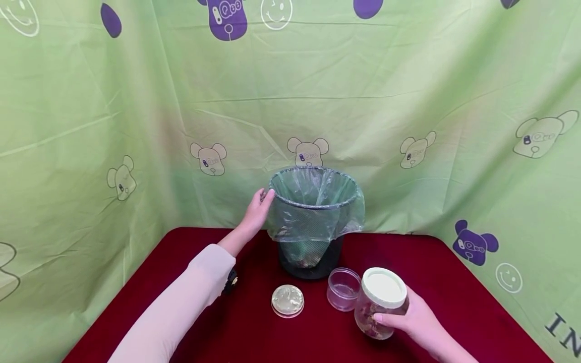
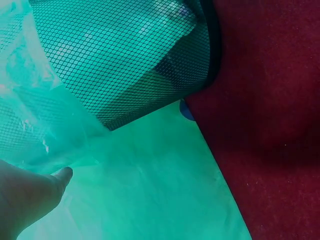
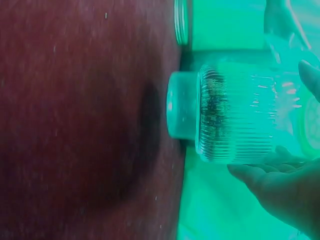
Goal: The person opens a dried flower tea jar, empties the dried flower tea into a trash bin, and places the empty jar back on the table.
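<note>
My left hand (image 1: 256,210) is at the left rim of a mesh waste bin (image 1: 333,252) lined with a translucent bag (image 1: 297,222). Its thumb (image 2: 47,187) looks straight beside the bag in the left wrist view; the other fingers are mostly hidden there. My right hand (image 1: 419,320) holds a clear ribbed jar (image 3: 245,115) with a white lid (image 1: 385,286), thumb on one side and fingers on the other. The jar is upright, raised above the table, with dark bits at its bottom. A small clear plastic tub (image 1: 342,295) stands just beside the jar.
A round silvery lid or flat tin (image 1: 288,300) lies on the red tablecloth (image 1: 254,327) in front of the bin. Some small dark object (image 1: 231,280) is partly hidden behind the left sleeve. Green printed cloth (image 1: 363,101) hangs behind and at both sides.
</note>
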### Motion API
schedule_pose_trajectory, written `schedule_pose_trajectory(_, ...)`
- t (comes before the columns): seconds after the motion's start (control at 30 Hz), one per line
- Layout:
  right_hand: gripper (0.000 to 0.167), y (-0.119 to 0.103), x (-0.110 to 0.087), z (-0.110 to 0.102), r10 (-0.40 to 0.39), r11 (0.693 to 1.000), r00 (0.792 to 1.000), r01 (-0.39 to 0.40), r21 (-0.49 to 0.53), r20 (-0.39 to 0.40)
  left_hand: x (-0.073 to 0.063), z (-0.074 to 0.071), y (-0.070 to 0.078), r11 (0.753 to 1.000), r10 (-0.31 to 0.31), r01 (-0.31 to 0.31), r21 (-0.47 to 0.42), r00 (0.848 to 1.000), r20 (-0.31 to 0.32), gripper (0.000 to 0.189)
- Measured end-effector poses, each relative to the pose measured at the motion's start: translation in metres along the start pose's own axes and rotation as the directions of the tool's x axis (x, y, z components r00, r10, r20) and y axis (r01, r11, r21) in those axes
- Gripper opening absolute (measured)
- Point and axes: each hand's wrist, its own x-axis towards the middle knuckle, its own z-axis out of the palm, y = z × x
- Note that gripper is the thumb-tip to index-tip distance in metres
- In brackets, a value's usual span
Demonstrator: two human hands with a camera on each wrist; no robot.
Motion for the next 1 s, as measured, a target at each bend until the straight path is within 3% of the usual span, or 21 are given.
schedule_pose_trajectory(0.33, 0.078, -0.005, -0.001, 0.023, -0.031, 0.998, 0.992, 0.025, 0.049, 0.122, -0.016, -0.012, -0.008, 0.999, 0.043, -0.043, -0.003, 0.999, 0.01, 0.069)
schedule_pose_trajectory(0.67, 0.078, -0.008, 0.006, 0.05, -0.12, 0.987, 0.963, 0.09, 0.133, 0.241, -0.039, -0.014, -0.019, 0.996, 0.093, -0.093, -0.001, 0.996, -0.012, 0.065)
schedule_pose_trajectory(1.0, 0.078, -0.006, 0.012, 0.073, -0.202, 0.967, 0.936, 0.143, 0.213, 0.287, -0.057, -0.014, -0.03, 0.998, 0.048, -0.049, -0.039, 0.999, -0.023, 0.06)
